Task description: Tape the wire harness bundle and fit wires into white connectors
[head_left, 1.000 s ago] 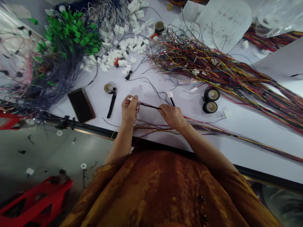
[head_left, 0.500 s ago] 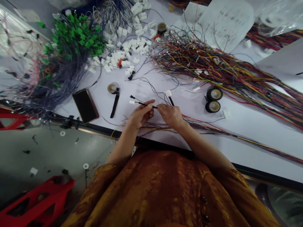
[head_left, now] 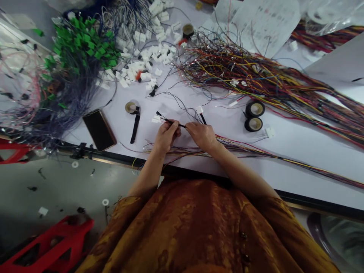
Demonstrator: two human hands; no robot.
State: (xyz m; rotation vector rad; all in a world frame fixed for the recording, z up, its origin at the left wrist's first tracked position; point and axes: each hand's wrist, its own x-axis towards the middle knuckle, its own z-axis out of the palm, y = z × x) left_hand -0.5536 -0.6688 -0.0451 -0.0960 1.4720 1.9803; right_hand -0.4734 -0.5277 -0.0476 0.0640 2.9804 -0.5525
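Near the table's front edge, my left hand (head_left: 167, 135) pinches a thin black cable (head_left: 182, 125). White and black connectors (head_left: 157, 118) stick out past its fingertips to the left. The fingers of my right hand (head_left: 202, 135) are closed on the same cable, a short way to the right. Just behind the right hand is a white connector (head_left: 200, 110) with a black sleeve. A bundle of coloured wires (head_left: 256, 152) runs beneath and beside both hands along the front of the table.
A phone (head_left: 99, 130) and a tape roll (head_left: 131, 107) lie to the left. Two black tape rolls (head_left: 254, 124) are at the right. Behind are green connectors (head_left: 85, 43), white connectors (head_left: 162, 53) and a thick wire bundle (head_left: 256, 76). A red stool (head_left: 65, 242) stands on the floor.
The view has shifted slightly. My left fingers have closed more around the cable, and the connectors at its end now sit closer together. My right hand still grips the cable.
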